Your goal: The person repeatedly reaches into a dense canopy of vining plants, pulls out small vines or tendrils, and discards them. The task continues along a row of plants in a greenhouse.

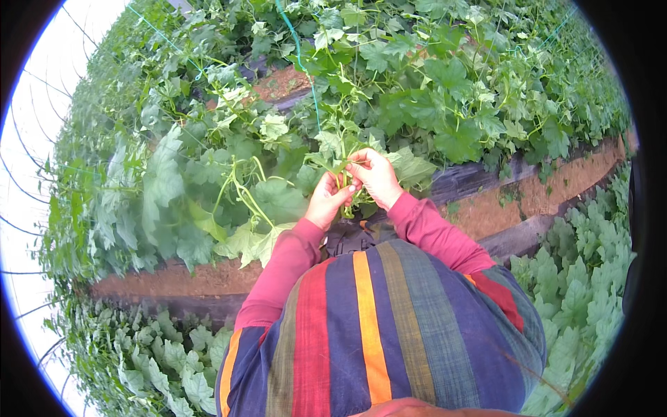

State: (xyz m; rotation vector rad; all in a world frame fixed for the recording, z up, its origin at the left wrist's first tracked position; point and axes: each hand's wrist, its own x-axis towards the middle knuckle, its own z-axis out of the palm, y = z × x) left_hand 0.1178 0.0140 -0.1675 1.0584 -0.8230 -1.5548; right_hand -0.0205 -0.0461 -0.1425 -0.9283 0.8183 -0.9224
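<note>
My left hand (328, 199) is closed around the thin green stems of a climbing vine (342, 143), just in front of my body. Close beside it, my right hand (376, 176) pinches a slender part of the same vine between thumb and fingertips; whether that is a tendril or a leaf stalk is too small to tell. Young lobed leaves (329, 145) rise above both hands. A teal string (298, 47) runs down from the top towards the vine's upper shoots, and its lower end is lost among the leaves.
Dense vine foliage (453, 104) fills the far side. Loose curling stems (239, 187) stick out at left. Black plastic mulch (469, 180) borders a strip of bare soil (500, 206). More leafy plants (568, 281) grow behind me, and thin curved hoops (26, 177) show at the far left.
</note>
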